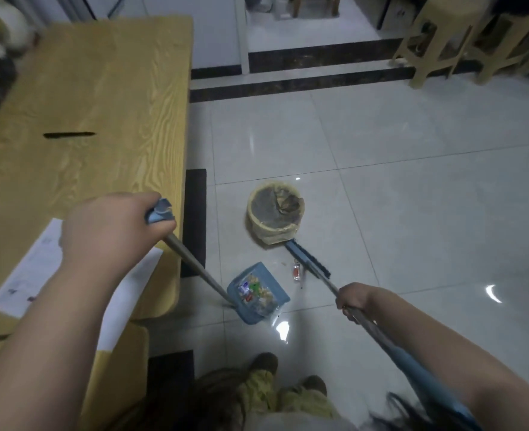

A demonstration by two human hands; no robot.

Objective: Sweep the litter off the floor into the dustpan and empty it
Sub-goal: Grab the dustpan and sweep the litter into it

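Your left hand (114, 231) is closed around the blue grip at the top of the long-handled blue plastic dustpan (257, 292), knuckles up, forearm reaching forward over the edge of the pale yellow wood-grain table (86, 104). The grey metal shaft runs down and to the right from your fist to the pan, which sits on the glossy white tiled floor (412, 181) just beside the table's dark leg. Your right hand (355, 300) is clenched on the thin metal shaft of the blue broom (308, 259), arm stretched forward and low, with the shaft's blue upper part running back along your forearm.

The dustpan holds a heap of small colourful wrappers and a clear plastic bag spilling over its near lip. The broom head lies on the floor between the pan and a round bin lined with a yellow bag (274, 216), its far end touching the bin's base. A small red-and-white wrapper (297, 272) lies loose just beside the bristles. Printed white sheets (36, 269) rest on the table near your left wrist; their writing is too small to read.
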